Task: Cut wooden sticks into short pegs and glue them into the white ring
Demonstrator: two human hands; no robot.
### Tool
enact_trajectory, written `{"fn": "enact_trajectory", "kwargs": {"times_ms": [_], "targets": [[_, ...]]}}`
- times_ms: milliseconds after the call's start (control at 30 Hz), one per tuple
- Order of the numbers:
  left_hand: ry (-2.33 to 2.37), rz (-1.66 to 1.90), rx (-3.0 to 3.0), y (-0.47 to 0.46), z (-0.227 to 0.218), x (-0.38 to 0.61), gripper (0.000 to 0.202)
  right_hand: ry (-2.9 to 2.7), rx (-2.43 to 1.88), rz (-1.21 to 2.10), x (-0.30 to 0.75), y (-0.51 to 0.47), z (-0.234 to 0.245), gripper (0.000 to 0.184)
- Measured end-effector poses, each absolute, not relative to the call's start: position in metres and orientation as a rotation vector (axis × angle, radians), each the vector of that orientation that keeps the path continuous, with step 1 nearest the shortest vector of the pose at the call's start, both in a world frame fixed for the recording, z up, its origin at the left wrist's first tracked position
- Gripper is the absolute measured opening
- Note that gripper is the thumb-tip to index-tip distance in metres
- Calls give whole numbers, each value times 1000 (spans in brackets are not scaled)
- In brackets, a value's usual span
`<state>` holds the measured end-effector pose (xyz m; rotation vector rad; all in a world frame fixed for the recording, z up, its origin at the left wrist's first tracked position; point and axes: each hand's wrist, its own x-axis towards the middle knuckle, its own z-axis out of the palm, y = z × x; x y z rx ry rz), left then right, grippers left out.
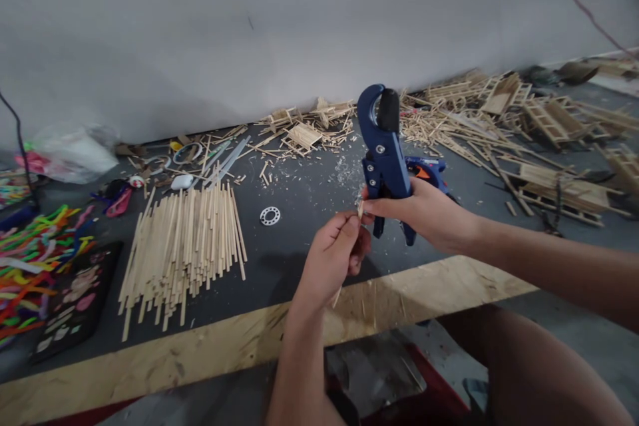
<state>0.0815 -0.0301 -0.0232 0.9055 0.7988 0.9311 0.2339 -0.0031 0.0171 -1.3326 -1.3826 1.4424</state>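
Observation:
My right hand (424,213) is closed around the blue pipe cutter (384,153), which stands upright with its curved jaw and dark blade at the top. My left hand (337,249) pinches a thin wooden stick (361,208); the stick's tip shows above the thumb, and its lower part comes out below the wrist. The right fingertips are close to that tip, and I cannot tell whether they touch it. Left of my hands, a wide bundle of wooden sticks (187,246) lies on the dark table. Between bundle and hands lies a white slotted ring (270,215).
Behind the cutter is a blue glue gun (426,170). Small wooden structures (554,120) and loose sticks crowd the right and back. Colourful pipe cleaners (30,279) and a dark patterned case (77,299) lie left. A pale wooden strip (224,353) forms the front edge.

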Motion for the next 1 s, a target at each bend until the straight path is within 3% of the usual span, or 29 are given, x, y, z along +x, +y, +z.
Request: {"fn": "enact_trajectory", "kwargs": {"times_ms": [533, 1000], "targets": [[1037, 1098, 1035, -21, -35, 82, 7, -1590, -1570, 1240, 238, -4, 9, 24], [1026, 1095, 991, -20, -26, 80, 17, -1624, -1516, 1297, 240, 1, 6, 27]]}}
